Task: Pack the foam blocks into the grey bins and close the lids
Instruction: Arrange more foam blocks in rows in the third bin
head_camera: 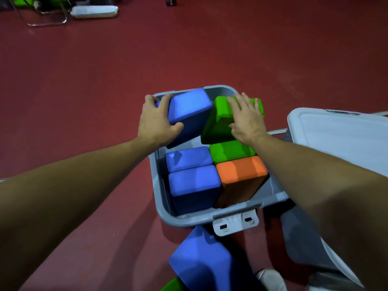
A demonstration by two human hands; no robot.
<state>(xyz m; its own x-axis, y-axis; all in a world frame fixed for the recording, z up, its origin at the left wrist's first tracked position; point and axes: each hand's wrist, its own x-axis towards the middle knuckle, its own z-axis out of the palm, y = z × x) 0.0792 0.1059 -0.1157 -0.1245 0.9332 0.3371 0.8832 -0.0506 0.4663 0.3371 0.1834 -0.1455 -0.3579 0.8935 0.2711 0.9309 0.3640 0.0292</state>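
An open grey bin (165,211) stands on the red floor. Inside its near half stand two blue foam blocks (195,185), an orange block (241,175) and a green block (228,150). My left hand (155,122) grips a tilted blue block (189,110) over the bin's far left corner. My right hand (245,118) lies flat, fingers spread, on a tilted green block (218,124) at the far right. On the floor in front of the bin lie another blue block (201,259) and a green block's corner (174,285).
A second grey bin with its white lid (340,133) on stands to the right, touching the open bin. A white latch (235,224) hangs from the open bin's near rim. Chair legs (46,17) and a white roll (94,11) are far off at the top left.
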